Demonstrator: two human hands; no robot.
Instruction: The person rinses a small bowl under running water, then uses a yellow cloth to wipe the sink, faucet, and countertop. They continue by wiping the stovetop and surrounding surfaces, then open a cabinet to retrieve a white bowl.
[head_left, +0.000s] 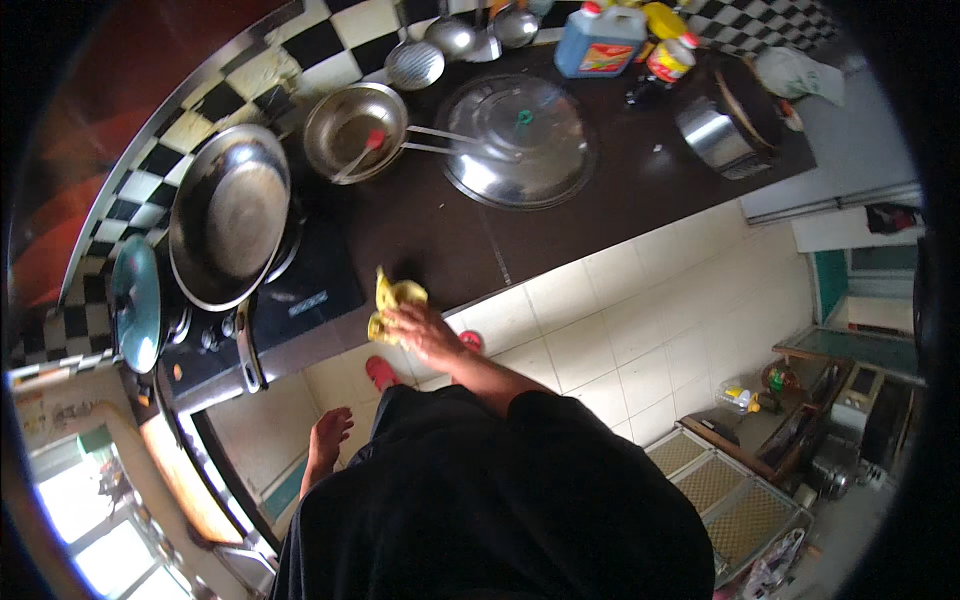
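My right hand (421, 331) presses a crumpled yellow cloth (405, 294) at the front edge of the dark countertop (420, 225). The fingers lie over the cloth and hide part of it. My left hand (328, 439) hangs beside my body, away from the counter, with its fingers loosely bent and nothing seen in it. Left of the cloth is a black gas hob (315, 277). A large steel wok (230, 214) rests on it, its handle pointing towards me.
A teal-tinted pan lid (137, 307) is at the far left. Behind stand a smaller steel pan (356, 120) holding a red-tipped brush (367, 150), and a big round steel lid (517, 142). Farther right are a blue jug (600, 45), a bottle (670, 60) and a steel pot (720, 139).
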